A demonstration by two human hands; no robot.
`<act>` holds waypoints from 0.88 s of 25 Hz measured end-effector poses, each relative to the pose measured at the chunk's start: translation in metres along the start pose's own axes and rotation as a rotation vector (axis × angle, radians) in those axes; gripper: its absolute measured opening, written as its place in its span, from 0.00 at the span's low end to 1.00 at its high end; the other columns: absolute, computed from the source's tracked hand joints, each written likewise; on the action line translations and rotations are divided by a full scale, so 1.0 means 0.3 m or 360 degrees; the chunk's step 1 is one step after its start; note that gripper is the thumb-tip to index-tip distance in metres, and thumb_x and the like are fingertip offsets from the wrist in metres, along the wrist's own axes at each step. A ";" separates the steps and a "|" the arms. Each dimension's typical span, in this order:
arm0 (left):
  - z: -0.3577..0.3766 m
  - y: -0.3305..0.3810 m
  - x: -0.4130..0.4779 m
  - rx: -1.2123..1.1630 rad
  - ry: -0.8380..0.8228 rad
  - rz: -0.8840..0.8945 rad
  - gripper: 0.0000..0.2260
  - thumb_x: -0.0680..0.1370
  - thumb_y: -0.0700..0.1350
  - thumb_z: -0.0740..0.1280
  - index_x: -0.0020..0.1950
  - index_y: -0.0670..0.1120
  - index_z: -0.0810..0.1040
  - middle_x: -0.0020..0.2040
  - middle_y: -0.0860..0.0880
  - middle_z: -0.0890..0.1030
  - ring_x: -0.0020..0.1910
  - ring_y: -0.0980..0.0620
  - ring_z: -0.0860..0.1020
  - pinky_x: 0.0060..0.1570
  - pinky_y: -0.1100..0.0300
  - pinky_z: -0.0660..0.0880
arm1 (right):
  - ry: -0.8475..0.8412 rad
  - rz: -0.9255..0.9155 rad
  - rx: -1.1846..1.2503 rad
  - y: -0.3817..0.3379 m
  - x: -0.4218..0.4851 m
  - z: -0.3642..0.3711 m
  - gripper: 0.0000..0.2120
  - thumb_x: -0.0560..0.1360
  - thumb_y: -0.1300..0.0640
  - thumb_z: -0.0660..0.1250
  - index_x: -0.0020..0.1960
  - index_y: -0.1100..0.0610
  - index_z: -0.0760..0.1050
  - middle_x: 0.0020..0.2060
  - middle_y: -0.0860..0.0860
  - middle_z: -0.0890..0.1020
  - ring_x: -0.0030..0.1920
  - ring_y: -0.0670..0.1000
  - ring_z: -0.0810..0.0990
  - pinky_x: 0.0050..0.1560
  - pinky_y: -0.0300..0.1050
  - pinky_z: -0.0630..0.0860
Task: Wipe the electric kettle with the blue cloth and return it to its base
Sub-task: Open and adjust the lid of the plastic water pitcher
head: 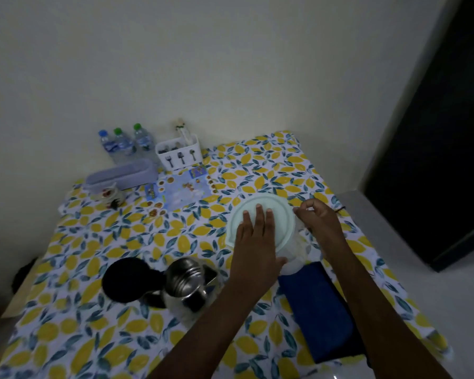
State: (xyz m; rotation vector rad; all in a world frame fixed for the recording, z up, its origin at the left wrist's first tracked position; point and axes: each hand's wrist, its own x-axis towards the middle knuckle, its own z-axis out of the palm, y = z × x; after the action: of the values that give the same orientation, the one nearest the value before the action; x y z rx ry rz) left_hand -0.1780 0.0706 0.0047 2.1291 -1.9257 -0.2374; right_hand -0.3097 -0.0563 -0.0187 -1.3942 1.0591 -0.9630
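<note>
The steel electric kettle [186,283] stands on the lemon-print table, near the front and left of my arms. A round black part [126,279] lies against its left side; I cannot tell if that is its lid or its base. The folded blue cloth [316,310] lies flat on the table, partly under my right forearm. My left hand [255,242] lies flat with fingers spread on the lid of a white plastic jug [278,212]. My right hand [318,217] has its fingers curled at the jug's right rim, pinching there. Neither hand touches the kettle or the cloth.
Along the back wall stand three water bottles [123,143], a white cutlery holder [179,151] and a pale lidded box [121,175]. A small cup [108,192] and a printed mat [181,190] lie behind. The table's right edge [394,272] drops to a pale floor.
</note>
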 end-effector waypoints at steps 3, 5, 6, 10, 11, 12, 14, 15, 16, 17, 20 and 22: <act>-0.031 -0.039 -0.098 -0.0114 0.0040 -0.0143 0.47 0.74 0.60 0.66 0.76 0.44 0.35 0.79 0.42 0.38 0.77 0.37 0.38 0.76 0.44 0.44 | -0.0110 -0.0037 -0.0148 -0.077 -0.049 0.088 0.09 0.72 0.55 0.72 0.35 0.54 0.74 0.22 0.41 0.74 0.22 0.40 0.70 0.23 0.32 0.66; -0.048 -0.060 -0.142 -0.0166 0.0050 -0.0226 0.48 0.73 0.61 0.67 0.76 0.43 0.36 0.79 0.42 0.39 0.77 0.37 0.38 0.76 0.44 0.44 | -0.0136 -0.0047 -0.0193 -0.119 -0.078 0.140 0.09 0.71 0.56 0.72 0.35 0.53 0.74 0.23 0.41 0.75 0.23 0.39 0.72 0.24 0.31 0.68; -0.057 -0.071 -0.162 -0.0206 0.0073 -0.0253 0.48 0.73 0.61 0.67 0.76 0.43 0.36 0.79 0.42 0.40 0.77 0.36 0.39 0.76 0.44 0.45 | -0.0136 -0.0061 -0.0233 -0.140 -0.092 0.165 0.09 0.70 0.55 0.72 0.34 0.52 0.74 0.25 0.42 0.75 0.24 0.39 0.72 0.25 0.31 0.68; -0.069 -0.108 -0.243 -0.0386 0.0228 -0.0300 0.46 0.75 0.59 0.66 0.76 0.42 0.37 0.79 0.40 0.41 0.77 0.36 0.40 0.76 0.44 0.47 | -0.0189 -0.0150 -0.0514 -0.216 -0.136 0.255 0.08 0.70 0.55 0.72 0.35 0.53 0.74 0.32 0.45 0.76 0.26 0.36 0.73 0.26 0.31 0.69; -0.068 -0.116 -0.259 -0.0429 0.0261 -0.0305 0.45 0.76 0.59 0.66 0.76 0.42 0.38 0.79 0.40 0.41 0.77 0.36 0.40 0.76 0.45 0.47 | -0.0200 -0.0176 -0.0581 -0.233 -0.144 0.273 0.08 0.70 0.54 0.72 0.36 0.53 0.74 0.32 0.46 0.77 0.25 0.37 0.73 0.26 0.31 0.68; -0.067 -0.122 -0.267 -0.0486 0.0280 -0.0313 0.45 0.76 0.58 0.66 0.76 0.42 0.38 0.79 0.40 0.41 0.77 0.37 0.41 0.76 0.45 0.48 | -0.0210 -0.0191 -0.0631 -0.247 -0.148 0.286 0.08 0.69 0.54 0.72 0.36 0.53 0.74 0.32 0.47 0.77 0.25 0.38 0.73 0.26 0.32 0.68; -0.072 -0.137 -0.277 -0.0595 0.0303 -0.0331 0.44 0.76 0.57 0.66 0.77 0.42 0.40 0.79 0.41 0.42 0.77 0.37 0.41 0.76 0.45 0.47 | -0.0221 -0.0201 -0.0705 -0.273 -0.160 0.312 0.08 0.69 0.55 0.72 0.36 0.54 0.74 0.32 0.50 0.77 0.28 0.46 0.73 0.29 0.40 0.69; -0.075 -0.143 -0.277 -0.0621 0.0312 -0.0335 0.44 0.76 0.57 0.67 0.77 0.42 0.40 0.79 0.40 0.42 0.77 0.37 0.41 0.76 0.45 0.47 | -0.0224 -0.0206 -0.0733 -0.286 -0.163 0.322 0.08 0.68 0.55 0.72 0.36 0.54 0.74 0.33 0.52 0.77 0.30 0.49 0.73 0.32 0.42 0.68; -0.077 -0.147 -0.277 -0.0634 0.0321 -0.0340 0.44 0.76 0.57 0.66 0.77 0.42 0.40 0.79 0.40 0.42 0.77 0.37 0.41 0.76 0.45 0.48 | -0.0227 -0.0213 -0.0763 -0.297 -0.164 0.331 0.08 0.68 0.56 0.72 0.35 0.54 0.73 0.33 0.53 0.76 0.30 0.51 0.73 0.33 0.43 0.68; -0.080 -0.150 -0.277 -0.0652 0.0328 -0.0348 0.43 0.76 0.57 0.66 0.77 0.42 0.41 0.79 0.40 0.43 0.77 0.37 0.42 0.76 0.45 0.47 | -0.0233 -0.0217 -0.0792 -0.307 -0.164 0.337 0.09 0.68 0.57 0.72 0.35 0.54 0.73 0.33 0.52 0.76 0.30 0.51 0.72 0.33 0.44 0.68; -0.082 -0.153 -0.286 -0.0713 0.0359 -0.0382 0.43 0.76 0.56 0.67 0.77 0.42 0.42 0.79 0.40 0.43 0.77 0.36 0.42 0.76 0.45 0.47 | -0.0249 -0.0245 -0.0893 -0.332 -0.168 0.360 0.08 0.68 0.55 0.72 0.35 0.54 0.73 0.31 0.49 0.75 0.28 0.49 0.71 0.31 0.42 0.66; -0.083 -0.156 -0.289 -0.0732 0.0388 -0.0401 0.43 0.76 0.56 0.67 0.77 0.41 0.43 0.79 0.40 0.44 0.77 0.36 0.43 0.76 0.45 0.48 | -0.0257 -0.0287 -0.0970 -0.345 -0.170 0.376 0.08 0.67 0.54 0.72 0.36 0.54 0.73 0.32 0.49 0.76 0.29 0.50 0.71 0.32 0.43 0.66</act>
State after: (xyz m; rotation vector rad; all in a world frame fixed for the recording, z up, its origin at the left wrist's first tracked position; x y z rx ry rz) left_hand -0.1357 0.1630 0.0098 1.9718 -1.3149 -0.4040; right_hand -0.2067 0.0254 0.0751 -2.0576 1.1699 -0.6563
